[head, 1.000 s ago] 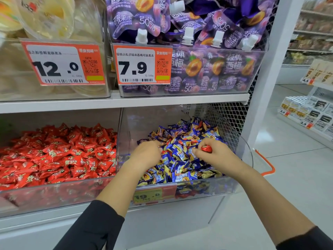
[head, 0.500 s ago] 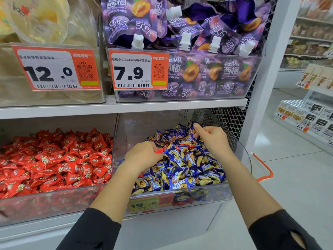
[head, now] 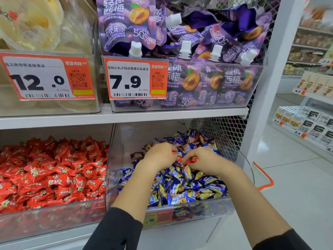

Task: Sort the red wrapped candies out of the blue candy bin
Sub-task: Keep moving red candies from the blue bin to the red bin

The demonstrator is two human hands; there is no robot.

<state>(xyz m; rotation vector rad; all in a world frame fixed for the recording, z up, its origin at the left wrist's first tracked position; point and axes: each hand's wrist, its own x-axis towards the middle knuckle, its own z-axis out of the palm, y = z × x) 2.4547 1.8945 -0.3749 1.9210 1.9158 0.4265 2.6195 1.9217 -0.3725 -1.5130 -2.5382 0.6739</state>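
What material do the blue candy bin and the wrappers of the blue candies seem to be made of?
Blue candy bin: most likely clear hard plastic, glossy; the candies show through its front wall and its rim catches light.
Blue candies: wrappers look like thin shiny film or foil, since they are crinkled and show bright highlights. Which of the two cannot be told.

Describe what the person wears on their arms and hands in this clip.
Both hands, left hand and right hand, are bare: no gloves, rings or watch visible. Black sleeves are pushed up, leaving the forearms uncovered. No markings or logos show on the fabric.
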